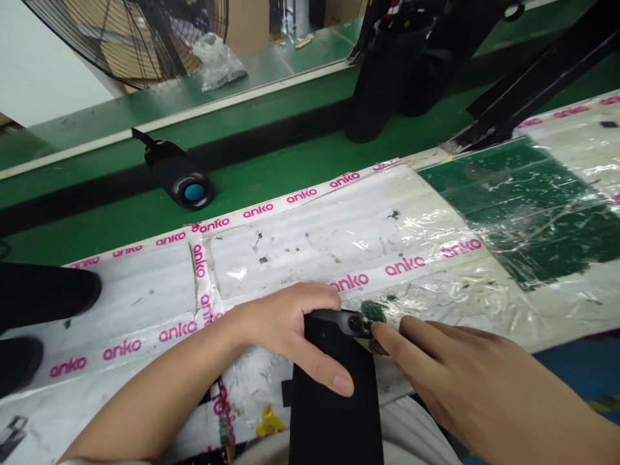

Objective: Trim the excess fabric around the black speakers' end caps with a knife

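2 hands [285, 326] [465, 368] on black case [334, 387] | tape [358, 281] reads "anko"

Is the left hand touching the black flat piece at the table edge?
Touching. The head view shows the left hand gripping the top of the black flat piece, thumb pressed across its face and fingers wrapped over its upper edge.

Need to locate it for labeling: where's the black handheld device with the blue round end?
Head view, left of centre: the black device with the blue end lies on the green belt, just beyond the anko-taped work surface, below the fan.
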Demonstrator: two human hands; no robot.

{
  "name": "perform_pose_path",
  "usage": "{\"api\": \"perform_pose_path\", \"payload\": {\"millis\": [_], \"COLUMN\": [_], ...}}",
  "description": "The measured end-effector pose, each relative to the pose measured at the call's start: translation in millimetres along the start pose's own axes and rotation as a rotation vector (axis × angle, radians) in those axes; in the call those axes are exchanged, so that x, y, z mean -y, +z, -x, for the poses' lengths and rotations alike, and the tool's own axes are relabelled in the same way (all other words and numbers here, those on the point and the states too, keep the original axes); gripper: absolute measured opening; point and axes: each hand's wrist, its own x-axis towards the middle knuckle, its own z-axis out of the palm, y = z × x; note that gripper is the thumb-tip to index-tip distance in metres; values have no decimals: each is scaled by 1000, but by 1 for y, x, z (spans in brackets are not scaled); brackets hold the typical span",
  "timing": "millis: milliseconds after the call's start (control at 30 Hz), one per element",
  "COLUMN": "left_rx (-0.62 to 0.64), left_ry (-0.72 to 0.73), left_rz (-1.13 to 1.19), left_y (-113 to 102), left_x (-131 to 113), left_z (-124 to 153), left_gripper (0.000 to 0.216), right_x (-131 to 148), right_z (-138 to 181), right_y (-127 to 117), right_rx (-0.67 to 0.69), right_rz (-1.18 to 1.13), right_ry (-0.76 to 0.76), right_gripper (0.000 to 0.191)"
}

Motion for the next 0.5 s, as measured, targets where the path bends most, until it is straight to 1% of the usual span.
{"api": "perform_pose_path", "payload": {"millis": [200,367,500], "left_rx": [31,-23,-38], "left_ry": [27,57,62], "left_rz": [11,-6,-47], "left_y": [0,1,2], "left_x": [0,-3,-3], "left_z": [-1,-1,0], "left_gripper": [61,64,64], "right_x": [0,2,5], "right_z": [3,5,11], "right_y": [5,9,20], "right_rx": [7,-28,-38], "right_rz": [-26,-22,28], "right_ry": [20,15,48], "right_gripper": [64,66,67]}}
